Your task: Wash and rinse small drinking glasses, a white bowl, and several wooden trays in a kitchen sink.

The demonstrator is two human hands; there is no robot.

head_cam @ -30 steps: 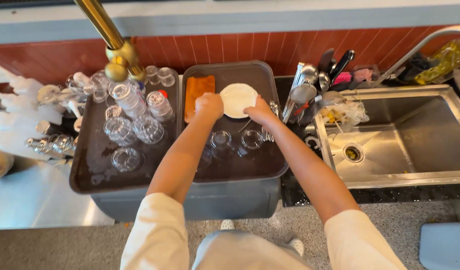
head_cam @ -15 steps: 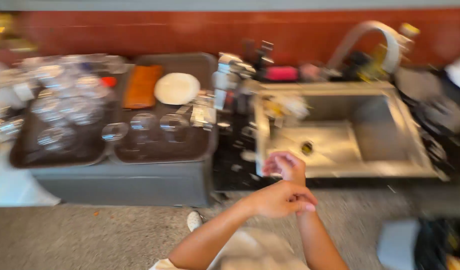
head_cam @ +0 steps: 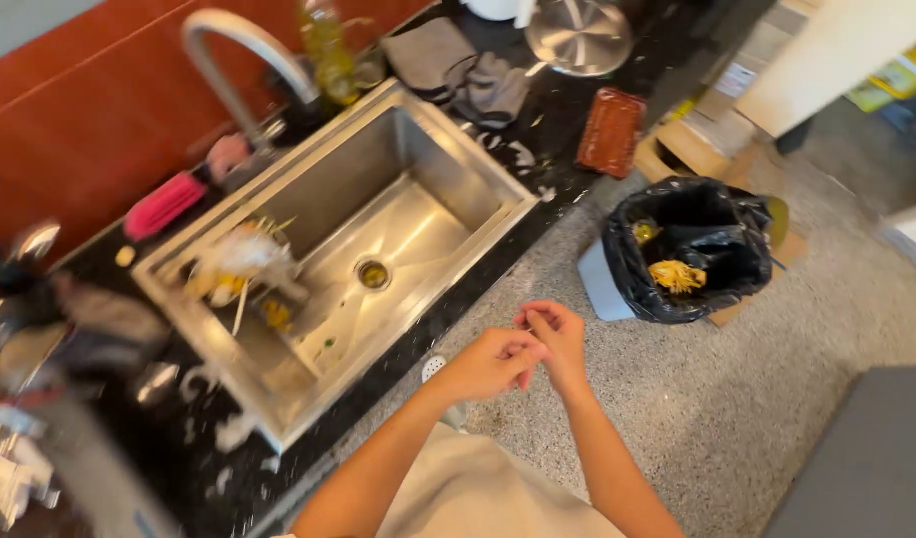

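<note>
Leftmost, only blur: dark worktop (head_cam: 109, 339) with shiny clutter too smeared to name. Next along, pink brush (head_cam: 164, 204) lying behind the steel sink (head_cam: 518, 204), curved tap (head_cam: 229, 50) arching over it. Inside the sink, a pale heap of food scraps (head_cam: 241, 261) against the left wall, a few yellow and green bits beside it, open drain (head_cam: 373, 274) near the middle, the rest of the basin bare. Could plausibly clog if those scraps wash toward the drain.

Lower centre, over the speckled floor and just in front of the sink edge: left hand (head_cam: 488, 364) loosely curled, fingertips pressed against the right hand (head_cam: 556, 339), whose fingers bend inward. Nothing visible between them; cannot tell whether something small is pinched there. Possibly wet, so drips on the floor and a slip look like a fair risk.

Further right on the worktop, grey cloths (head_cam: 468, 70) and a brown ribbed tray (head_cam: 610, 132). Rightmost, bin (head_cam: 627, 269) lined with a black bag, holding yellow scraps (head_cam: 675, 276), standing near walking space and easy to kick.
</note>
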